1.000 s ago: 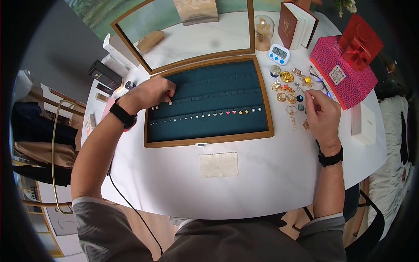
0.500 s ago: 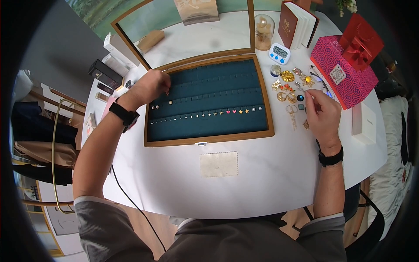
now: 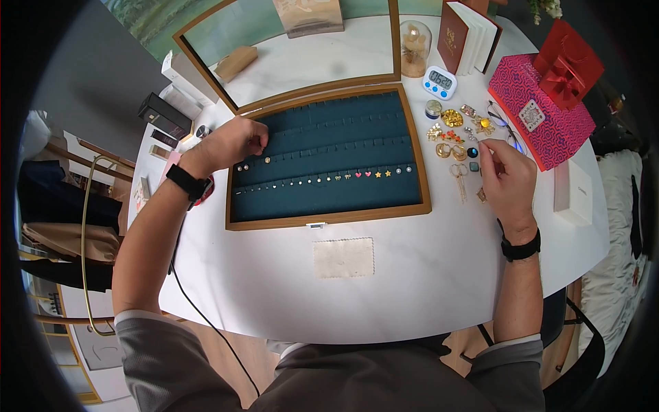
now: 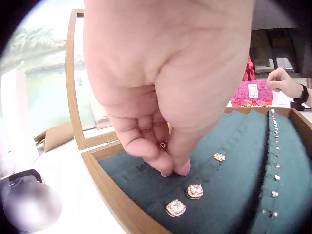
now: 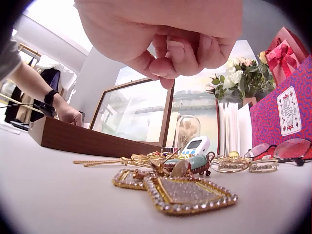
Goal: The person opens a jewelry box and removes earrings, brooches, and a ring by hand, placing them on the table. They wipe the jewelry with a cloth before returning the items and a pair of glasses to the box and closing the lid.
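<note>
In the left wrist view my left hand is over the upper left of a display box lined in dark green. Its thumb and index fingertip pinch together close over the lining, with a small gold earring partly hidden behind them. Beside these fingertips sit two square stone earrings and a gold flower-shaped earring. My right hand is raised by the loose jewellery on the table, fingers curled and thumb against them, nothing visible in its grasp. Below it lie rectangular rhinestone earrings.
The box's glass lid stands open behind. A row of small earrings crosses the lower strip. On the right are a timer, gold jewellery, glasses and a pink gift bag. A cream cloth lies in front.
My left hand has drawn back left from the flower-shaped earring, uncovering it and the two earrings at the left, then lowered slightly toward the lining. My right hand keeps its place.
</note>
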### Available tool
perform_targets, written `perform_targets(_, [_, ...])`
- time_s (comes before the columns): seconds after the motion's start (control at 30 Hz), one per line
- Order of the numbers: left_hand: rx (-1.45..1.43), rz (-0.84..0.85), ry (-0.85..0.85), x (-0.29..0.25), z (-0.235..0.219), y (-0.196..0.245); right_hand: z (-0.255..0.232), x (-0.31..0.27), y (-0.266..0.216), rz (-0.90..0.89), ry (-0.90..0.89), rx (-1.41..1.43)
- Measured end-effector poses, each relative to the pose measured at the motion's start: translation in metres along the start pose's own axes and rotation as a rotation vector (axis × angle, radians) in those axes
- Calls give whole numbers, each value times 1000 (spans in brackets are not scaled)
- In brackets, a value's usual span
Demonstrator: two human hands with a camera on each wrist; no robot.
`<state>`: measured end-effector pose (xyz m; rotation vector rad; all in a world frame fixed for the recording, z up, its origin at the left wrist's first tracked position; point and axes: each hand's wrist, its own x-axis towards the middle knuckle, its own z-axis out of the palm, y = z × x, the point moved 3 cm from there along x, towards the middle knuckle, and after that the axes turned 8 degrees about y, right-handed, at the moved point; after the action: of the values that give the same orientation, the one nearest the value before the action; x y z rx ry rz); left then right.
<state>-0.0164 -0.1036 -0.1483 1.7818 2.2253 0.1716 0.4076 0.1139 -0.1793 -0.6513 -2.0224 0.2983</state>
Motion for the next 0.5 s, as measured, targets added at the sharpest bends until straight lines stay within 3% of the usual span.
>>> perform_targets(0.2, [102,89,17,0,0,-5,0,0,0,-2,5,7])
perform_targets(0.3, [149,106,111,-1,-7,-15,0,0,0,-15,11,2])
perform_targets(0.5, [119,-26,134,-1,-24,-23,0,0,-1,-19,6,-7])
